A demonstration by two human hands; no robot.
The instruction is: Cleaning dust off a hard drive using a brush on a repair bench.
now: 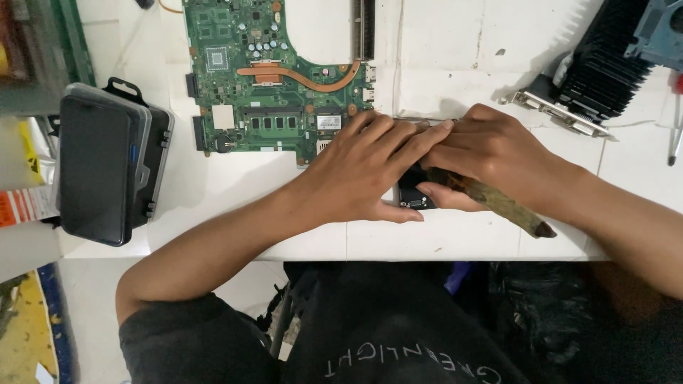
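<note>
Pressing both hands on a small black part (415, 192), I'm mid-job: left hand (363, 171) flat, fingers extended; right hand (498, 160) curled round a brush (498, 203); motherboard (274, 78) lies bare.

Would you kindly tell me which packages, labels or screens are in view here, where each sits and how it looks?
Plastic case: left of the bench, rectangular, dark with a clear lid and a carry handle.
Orange-and-white label: far left edge, flat strip, partly hidden behind the case.
White stickers: small rectangles on the green circuit board, above the left hand.
No screens.
</note>
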